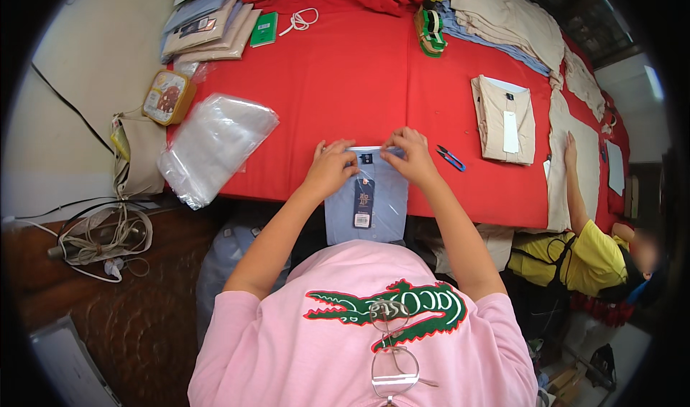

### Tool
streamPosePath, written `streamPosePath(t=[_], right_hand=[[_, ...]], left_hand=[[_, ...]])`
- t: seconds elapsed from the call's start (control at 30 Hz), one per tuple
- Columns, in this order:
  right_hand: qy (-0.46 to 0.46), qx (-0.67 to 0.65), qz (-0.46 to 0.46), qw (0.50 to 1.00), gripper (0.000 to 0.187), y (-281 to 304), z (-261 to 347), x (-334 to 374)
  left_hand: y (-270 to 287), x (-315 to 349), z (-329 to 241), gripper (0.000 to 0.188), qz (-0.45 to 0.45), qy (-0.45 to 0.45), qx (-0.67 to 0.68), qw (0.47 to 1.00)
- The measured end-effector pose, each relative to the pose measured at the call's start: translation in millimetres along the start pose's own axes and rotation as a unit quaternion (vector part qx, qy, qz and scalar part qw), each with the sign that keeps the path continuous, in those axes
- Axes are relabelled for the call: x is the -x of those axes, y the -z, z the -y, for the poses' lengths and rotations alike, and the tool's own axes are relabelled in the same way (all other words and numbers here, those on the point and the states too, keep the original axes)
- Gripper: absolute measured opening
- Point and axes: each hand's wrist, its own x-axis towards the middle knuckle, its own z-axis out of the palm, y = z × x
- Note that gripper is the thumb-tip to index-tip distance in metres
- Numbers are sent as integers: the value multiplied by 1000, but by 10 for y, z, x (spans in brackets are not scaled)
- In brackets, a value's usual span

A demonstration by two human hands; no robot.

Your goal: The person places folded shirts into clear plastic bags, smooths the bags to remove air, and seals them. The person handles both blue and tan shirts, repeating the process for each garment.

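Observation:
A folded light-blue shirt [388, 200] in a clear plastic bag lies at the table's front edge, its lower part hanging toward my body. A dark hang tag [364, 202] shows on its front, below a small dark collar label. My left hand [333, 166] has its fingers curled on the bag's upper left corner. At the upper right corner, my right hand [410, 155] pinches the bag's edge near the collar. Just right of that hand lies a pair of blue thread snips [451, 158].
Clear plastic bags [215, 145] lie left on the red-covered table [323, 69], near a yellow-lidded tub [168, 96]. Bagged garments [215, 30] are stacked far left. A folded beige shirt [496, 119] sits right. Beyond it, a co-worker's arm [575, 184] reaches onto beige cloth [575, 155].

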Motion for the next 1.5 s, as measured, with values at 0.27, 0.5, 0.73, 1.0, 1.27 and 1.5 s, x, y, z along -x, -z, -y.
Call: streamPosePath(t=[0.27, 0.5, 0.73, 1.0, 1.27, 1.5], right_hand=[[-80, -48, 147, 985, 16, 258, -172, 402], [2, -24, 192, 981, 14, 535, -122, 67], [-14, -24, 254, 967, 14, 1157, 492, -315], [266, 172, -56, 947, 13, 2485, 1599, -771], [312, 292, -162, 889, 5, 3051, 1891, -922], [229, 298, -76, 924, 11, 3110, 1905, -873]], left_hand=[[191, -376, -119, 16, 125, -8, -14, 992], [486, -591, -215, 19, 160, -50, 0, 986], [1150, -574, -511, 20, 153, -19, 56, 986], [2560, -969, -1175, 22, -90, -292, -93, 948], [3225, -1325, -1136, 15, -126, -257, -236, 928], [2600, -1069, -1725, 36, 21, -135, 98, 986]])
